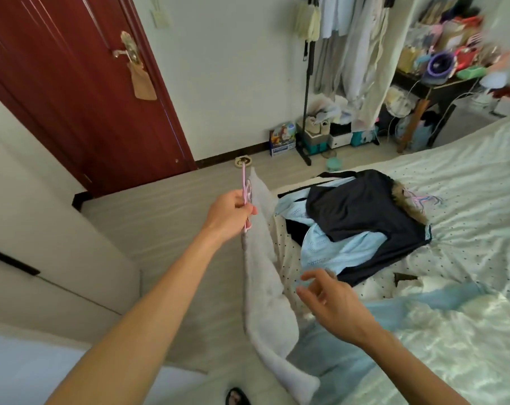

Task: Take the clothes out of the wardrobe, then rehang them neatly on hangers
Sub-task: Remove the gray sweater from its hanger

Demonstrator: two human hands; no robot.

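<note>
My left hand (233, 210) grips a pink hanger (244, 188) held out over the floor beside the bed. A pale grey garment (265, 287) hangs down from that hanger, almost to the floor. My right hand (330, 302) hovers empty to the right of the garment, its fingers loosely spread. On the bed (467, 229) lies a pile of clothes: a dark navy garment with a fur trim (365, 211) over a light blue knit (335, 247). Further pink and blue hangers (423, 200) lie behind the pile.
A white wardrobe (43, 229) stands at the left, beside a dark red door (87, 97). A clothes rack (350, 39) with hanging garments is against the far wall, boxes and shoes under it. A cluttered table (441, 83) stands at the back right.
</note>
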